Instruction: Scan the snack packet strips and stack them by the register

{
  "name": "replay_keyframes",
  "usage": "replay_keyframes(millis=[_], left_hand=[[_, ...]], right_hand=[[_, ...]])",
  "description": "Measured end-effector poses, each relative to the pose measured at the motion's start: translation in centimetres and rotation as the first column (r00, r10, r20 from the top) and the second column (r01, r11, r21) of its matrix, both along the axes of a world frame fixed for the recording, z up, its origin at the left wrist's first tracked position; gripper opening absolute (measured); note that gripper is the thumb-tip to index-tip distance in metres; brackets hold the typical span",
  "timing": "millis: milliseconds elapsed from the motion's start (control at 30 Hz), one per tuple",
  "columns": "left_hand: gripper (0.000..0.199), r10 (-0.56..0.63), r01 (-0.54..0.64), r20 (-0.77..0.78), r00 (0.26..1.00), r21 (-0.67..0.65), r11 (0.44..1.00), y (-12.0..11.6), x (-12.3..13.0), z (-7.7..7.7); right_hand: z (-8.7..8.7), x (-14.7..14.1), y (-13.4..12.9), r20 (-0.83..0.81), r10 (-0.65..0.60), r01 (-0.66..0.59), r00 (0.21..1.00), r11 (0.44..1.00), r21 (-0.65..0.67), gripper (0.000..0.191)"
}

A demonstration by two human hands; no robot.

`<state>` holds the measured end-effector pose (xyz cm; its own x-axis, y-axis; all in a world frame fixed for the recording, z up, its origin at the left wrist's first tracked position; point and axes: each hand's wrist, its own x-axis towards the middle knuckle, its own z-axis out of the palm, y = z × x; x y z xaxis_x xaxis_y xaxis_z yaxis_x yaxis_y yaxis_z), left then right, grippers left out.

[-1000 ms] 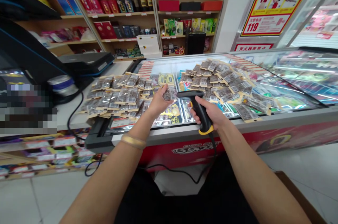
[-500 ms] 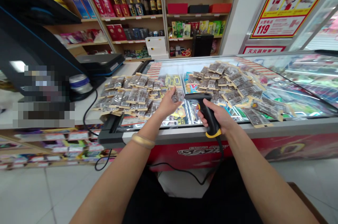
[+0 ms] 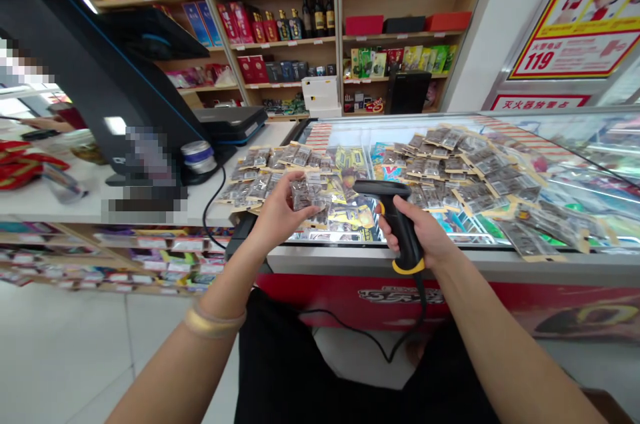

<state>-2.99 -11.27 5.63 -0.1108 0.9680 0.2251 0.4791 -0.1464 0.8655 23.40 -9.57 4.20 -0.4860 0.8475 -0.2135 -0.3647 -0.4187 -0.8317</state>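
My right hand (image 3: 413,231) is wrapped round the handle of a black and yellow barcode scanner (image 3: 400,224), whose head points left above the glass freezer top. With its thumb and fingers, my left hand (image 3: 285,207) holds a small clear packet of dark food (image 3: 301,194) over the left pile. That left pile of similar packets (image 3: 255,187) lies at the freezer's left end. A second pile of packets (image 3: 450,161) spreads over the glass to the right of the scanner.
A white counter (image 3: 210,214) on the left bears a dark screen stand (image 3: 145,91) and a roll of tape (image 3: 199,156). The scanner's black cable (image 3: 350,323) hangs in front of the red freezer front (image 3: 320,294). Stocked shelves (image 3: 280,44) stand behind.
My left hand has moved left, away from the scanner, with a packet in it. My right hand still holds the scanner. The view has shifted toward the left.
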Motion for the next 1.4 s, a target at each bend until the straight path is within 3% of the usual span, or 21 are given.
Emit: replay_keyframes(millis=[133,300,433,533,800,1133,1267,1400], left_hand=[[0.068,0.028,-0.012,-0.289,0.957,0.056,0.998,0.4,-0.6,0.4],[0.059,0.079,-0.027,-0.655,0.751,0.090,0.996,2.2,0.8,0.3],[0.047,0.168,-0.067,-0.784,0.597,0.159,0.985,2.3,1.6,-0.1],[0.041,0.220,-0.058,-0.802,0.555,0.227,0.972,1.8,1.6,-0.5],[0.059,0.123,0.008,-0.817,0.564,0.154,0.988,1.8,1.3,-1.2],[0.061,0.158,-0.016,-0.825,0.542,0.178,0.984,1.3,2.0,0.3],[0.053,0.248,0.037,-0.726,0.641,0.352,0.935,1.8,3.8,1.4],[0.046,0.131,0.195,-0.619,0.775,0.431,0.881,3.1,8.7,2.2]], right_hand=[[0.1,-1.1,-0.1,-0.011,-0.022,0.022,1.000,0.999,-0.025,0.032],[-0.1,-1.6,-0.1,-0.026,-0.008,0.007,1.000,0.999,-0.035,0.030],[-0.3,-1.5,-0.2,-0.032,-0.008,0.007,0.999,0.999,-0.034,0.031],[-0.5,-1.4,-0.2,-0.037,-0.009,0.008,0.999,0.999,-0.035,0.031],[-0.5,-1.6,0.0,-0.036,-0.010,0.008,0.999,0.999,-0.049,0.032],[-0.1,-1.4,0.1,-0.087,-0.019,0.015,0.996,0.999,-0.044,0.033],[0.6,1.0,-0.3,-0.139,-0.050,0.056,0.989,0.998,0.039,0.035],[1.5,6.0,-1.4,-0.135,-0.144,0.159,0.980,0.982,0.103,0.037]])
